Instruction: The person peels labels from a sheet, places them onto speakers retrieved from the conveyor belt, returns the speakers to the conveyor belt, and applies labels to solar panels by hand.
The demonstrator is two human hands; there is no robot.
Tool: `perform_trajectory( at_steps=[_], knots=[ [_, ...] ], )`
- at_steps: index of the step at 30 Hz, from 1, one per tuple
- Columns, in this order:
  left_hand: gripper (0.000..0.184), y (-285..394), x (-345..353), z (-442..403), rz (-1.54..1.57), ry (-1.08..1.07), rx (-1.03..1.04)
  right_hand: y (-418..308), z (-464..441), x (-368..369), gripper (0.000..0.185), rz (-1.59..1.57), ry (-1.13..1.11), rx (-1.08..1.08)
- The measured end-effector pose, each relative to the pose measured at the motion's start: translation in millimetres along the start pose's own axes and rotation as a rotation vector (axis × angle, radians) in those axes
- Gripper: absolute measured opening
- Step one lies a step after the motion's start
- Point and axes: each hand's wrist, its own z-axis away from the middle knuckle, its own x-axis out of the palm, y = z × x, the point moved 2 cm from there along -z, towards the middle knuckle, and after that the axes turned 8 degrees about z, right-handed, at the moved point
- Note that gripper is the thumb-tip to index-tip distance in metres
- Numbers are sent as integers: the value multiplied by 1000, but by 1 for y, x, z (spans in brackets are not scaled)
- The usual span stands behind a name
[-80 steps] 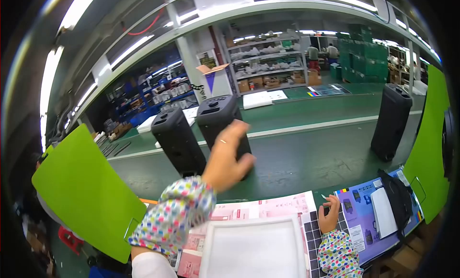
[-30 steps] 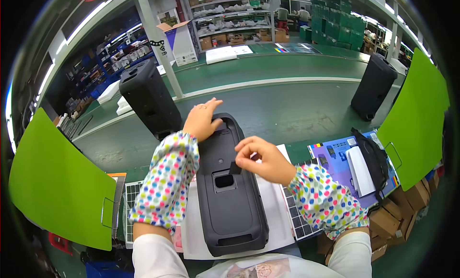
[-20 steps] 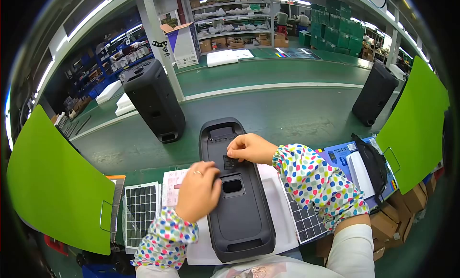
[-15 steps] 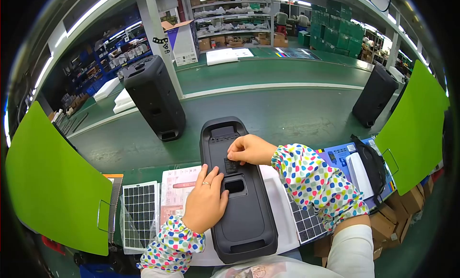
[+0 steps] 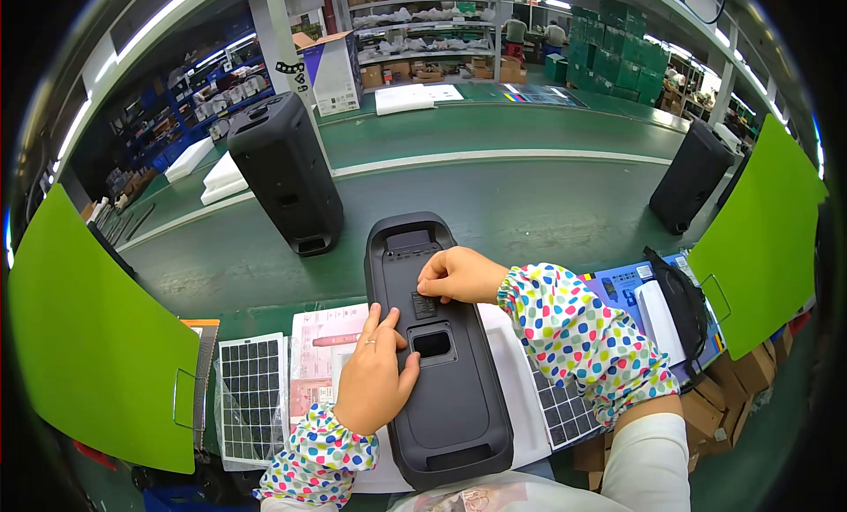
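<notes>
A black portable speaker lies on its front with its back panel facing up, its top end pointing away from me. My left hand rests flat on its left side, fingers spread, beside the rectangular recess. A ring is on one finger. My right hand is closed, thumb and fingertips pressed together against the panel at the upper edge of a black printed label. Whatever those fingertips may hold is hidden. Small sockets and controls line the panel above the label.
Sheets of white solar-cell-like panels lie left and right of the speaker, with a pink printed sheet nearby. A black strap lies on blue printed cardboard. Two upright speakers stand on the green line ahead. Green boards flank both sides.
My left hand's fingers have shifted slightly on the speaker's left edge. The right hand stays pressed near the label. The view has turned very slightly.
</notes>
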Motion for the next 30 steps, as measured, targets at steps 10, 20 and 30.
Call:
perform_trajectory(
  at_steps=[10, 20, 30],
  knots=[
    [34, 1, -1, -1, -1, -6, 9, -1, 1, 1, 25, -7, 4, -12],
    [51, 0, -1, -1, -1, -10, 9, 2, -2, 1, 26, 27, 9, -32],
    [45, -1, -1, 0, 7, -6, 3, -1, 0, 1, 26, 19, 13, -31]
  ],
)
